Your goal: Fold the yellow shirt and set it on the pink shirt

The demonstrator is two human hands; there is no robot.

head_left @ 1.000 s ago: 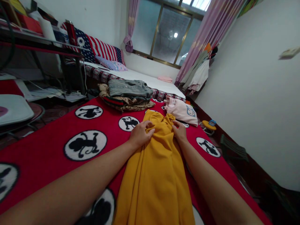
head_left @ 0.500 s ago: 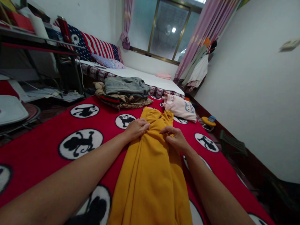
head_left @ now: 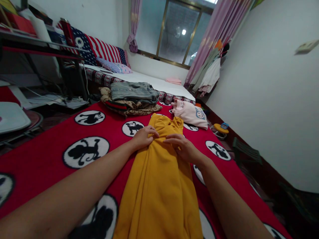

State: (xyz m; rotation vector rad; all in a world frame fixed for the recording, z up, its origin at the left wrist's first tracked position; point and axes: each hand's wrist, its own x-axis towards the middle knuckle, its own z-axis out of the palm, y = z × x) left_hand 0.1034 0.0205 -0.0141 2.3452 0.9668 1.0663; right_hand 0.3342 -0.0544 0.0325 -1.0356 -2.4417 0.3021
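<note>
A long mustard-yellow garment (head_left: 159, 179) lies lengthwise down the middle of a red blanket (head_left: 50, 149) printed with black-and-white monkey circles. My left hand (head_left: 143, 137) grips a fold of the cloth at the garment's upper left edge. Just to its right, my right hand (head_left: 180, 146) rests on the cloth with its fingers pinching toward the middle. The two hands are close together near the garment's far end, which is bunched up.
A folded pile with grey jeans (head_left: 133, 91) on top sits beyond the garment. A folded pink top (head_left: 190, 114) lies to the right of it. Further back stands a bed with a flag-patterned pillow (head_left: 104, 49). A metal shelf (head_left: 40, 49) is at left, a white wall at right.
My right hand has slid from the garment's right edge inward toward the left hand, gathering cloth. The left hand stays on the left edge. The view has shifted slightly.
</note>
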